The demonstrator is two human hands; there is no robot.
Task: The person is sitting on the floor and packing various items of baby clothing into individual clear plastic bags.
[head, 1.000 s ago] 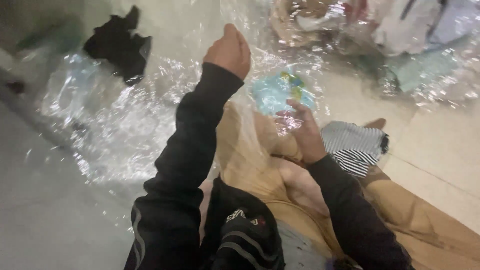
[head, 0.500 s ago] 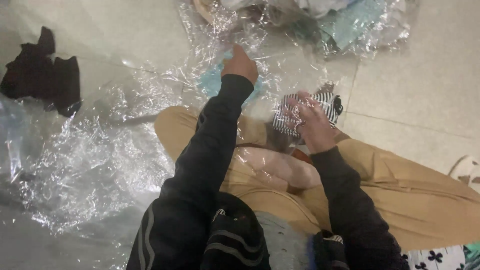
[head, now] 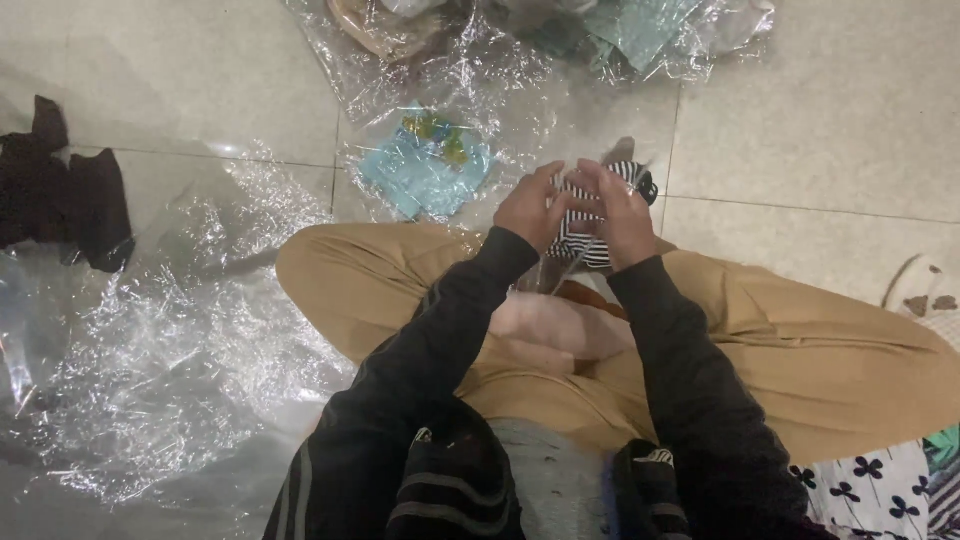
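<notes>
I hold a small black-and-white striped cloth (head: 590, 215) above my crossed legs, left hand (head: 533, 207) and right hand (head: 620, 212) each with a tight grip on one side, keeping it off the floor (head: 820, 130) and its clear plastic wrap (head: 190, 330).

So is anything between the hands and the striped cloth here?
No. Both the left hand and right hand are already on the black-and-white striped cloth, gripping it from either side above the lap; nothing visible sits between them.
</notes>
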